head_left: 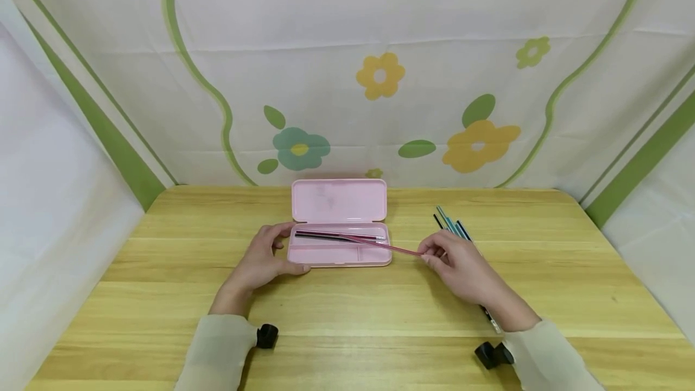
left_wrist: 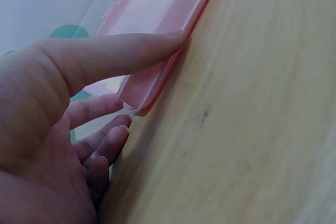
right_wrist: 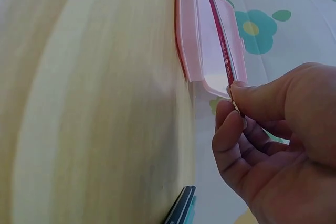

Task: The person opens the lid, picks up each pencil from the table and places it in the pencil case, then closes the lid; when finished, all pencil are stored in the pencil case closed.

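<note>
A pink pencil case (head_left: 323,256) lies with its lid (head_left: 339,200) raised at the back. Several dark and reddish pencils (head_left: 317,236) rest in its rear compartment. My left hand (head_left: 266,261) holds the case's left end, thumb along the front edge and fingers at the far corner. Between thumb and fingertips, my right hand (head_left: 458,264) pinches a red pencil (right_wrist: 223,40) by one end. That pencil points left, its far end over the case. Under and behind the right hand lie several blue and black pencils (head_left: 448,222), partly hidden.
The wooden table (head_left: 347,330) stretches out to both sides and in front of the case. Behind it hangs a white cloth (head_left: 304,89) printed with flowers and leaves. Black wrist mounts (head_left: 267,336) jut from both sleeves.
</note>
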A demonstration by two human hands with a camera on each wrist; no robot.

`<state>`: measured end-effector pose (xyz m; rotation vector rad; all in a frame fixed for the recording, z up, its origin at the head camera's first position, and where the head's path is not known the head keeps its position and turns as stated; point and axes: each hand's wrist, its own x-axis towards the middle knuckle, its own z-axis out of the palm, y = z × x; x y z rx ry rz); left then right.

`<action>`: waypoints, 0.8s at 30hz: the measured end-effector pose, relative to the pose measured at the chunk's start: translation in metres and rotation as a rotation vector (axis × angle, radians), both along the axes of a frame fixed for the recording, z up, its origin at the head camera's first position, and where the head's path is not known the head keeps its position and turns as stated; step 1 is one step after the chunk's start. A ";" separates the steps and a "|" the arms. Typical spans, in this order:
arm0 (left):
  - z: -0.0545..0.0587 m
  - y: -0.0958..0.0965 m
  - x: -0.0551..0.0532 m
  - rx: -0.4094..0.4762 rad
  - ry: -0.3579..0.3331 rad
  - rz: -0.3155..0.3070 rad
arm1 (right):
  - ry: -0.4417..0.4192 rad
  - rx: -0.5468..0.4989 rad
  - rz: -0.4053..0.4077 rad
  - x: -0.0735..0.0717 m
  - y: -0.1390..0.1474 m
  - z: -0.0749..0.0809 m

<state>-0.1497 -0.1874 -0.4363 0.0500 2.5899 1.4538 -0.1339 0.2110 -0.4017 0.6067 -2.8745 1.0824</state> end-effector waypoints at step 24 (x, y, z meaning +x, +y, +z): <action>0.002 0.002 0.000 -0.001 0.003 0.003 | 0.014 0.011 0.030 -0.013 -0.030 0.009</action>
